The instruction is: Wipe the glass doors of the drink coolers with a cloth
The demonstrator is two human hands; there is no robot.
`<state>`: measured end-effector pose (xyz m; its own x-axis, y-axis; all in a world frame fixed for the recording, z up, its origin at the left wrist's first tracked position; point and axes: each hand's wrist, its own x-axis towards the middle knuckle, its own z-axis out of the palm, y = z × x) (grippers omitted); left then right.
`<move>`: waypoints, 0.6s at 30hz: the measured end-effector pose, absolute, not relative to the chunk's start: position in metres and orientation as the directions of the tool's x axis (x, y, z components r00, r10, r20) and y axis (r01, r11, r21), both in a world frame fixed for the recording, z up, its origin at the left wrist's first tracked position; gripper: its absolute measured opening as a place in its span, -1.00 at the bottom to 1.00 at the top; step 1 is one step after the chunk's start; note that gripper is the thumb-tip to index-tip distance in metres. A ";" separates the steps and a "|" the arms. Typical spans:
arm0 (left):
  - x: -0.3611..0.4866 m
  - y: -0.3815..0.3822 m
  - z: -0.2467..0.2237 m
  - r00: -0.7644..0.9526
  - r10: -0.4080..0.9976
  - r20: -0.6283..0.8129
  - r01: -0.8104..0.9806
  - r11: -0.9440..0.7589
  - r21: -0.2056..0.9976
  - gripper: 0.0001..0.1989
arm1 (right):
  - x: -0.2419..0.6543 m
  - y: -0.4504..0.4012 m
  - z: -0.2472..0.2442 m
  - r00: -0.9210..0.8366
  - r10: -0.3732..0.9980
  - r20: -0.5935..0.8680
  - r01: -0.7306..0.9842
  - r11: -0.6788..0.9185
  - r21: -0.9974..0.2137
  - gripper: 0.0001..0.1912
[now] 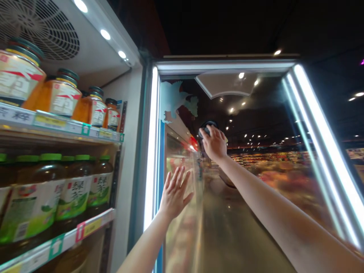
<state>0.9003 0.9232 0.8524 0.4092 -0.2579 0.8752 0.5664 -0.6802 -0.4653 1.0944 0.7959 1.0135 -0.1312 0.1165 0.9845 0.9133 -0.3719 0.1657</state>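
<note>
My left hand [174, 195] lies flat on the glass door [241, 212] of the drinks cooler, fingers spread and holding nothing. Higher up and to the right, my right hand [214, 143] presses a dark rounded pad [211, 124] on the same glass. Its fingers curl over the pad, and a small yellowish edge shows beside them; most of it is covered, so its exact kind is unclear. The door stands open, framed by bright light strips [327, 151].
On the left, the cooler holds orange drink bottles [66, 94] on an upper shelf and green-capped tea bottles [75, 189] below. A fan grille [36, 28] is in its ceiling. Pale decals [176, 99] mark the glass, which shows blurred store shelves and lights.
</note>
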 end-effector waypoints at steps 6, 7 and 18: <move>0.905 0.922 0.850 0.398 -0.260 0.880 0.555 -0.696 -0.457 -0.19 | 1.103 0.784 0.983 -0.498 0.331 0.802 0.804 -0.171 0.570 -0.53; 0.905 0.922 0.849 0.394 -0.260 0.882 0.557 -0.695 -0.454 -0.19 | 1.113 0.779 0.991 -0.454 0.290 0.842 0.832 -0.201 0.517 -0.53; 0.907 0.923 0.846 0.376 -0.261 0.889 0.547 -0.712 -0.440 -0.23 | 1.050 0.821 1.018 -0.458 0.308 0.834 0.833 -0.179 0.523 -0.55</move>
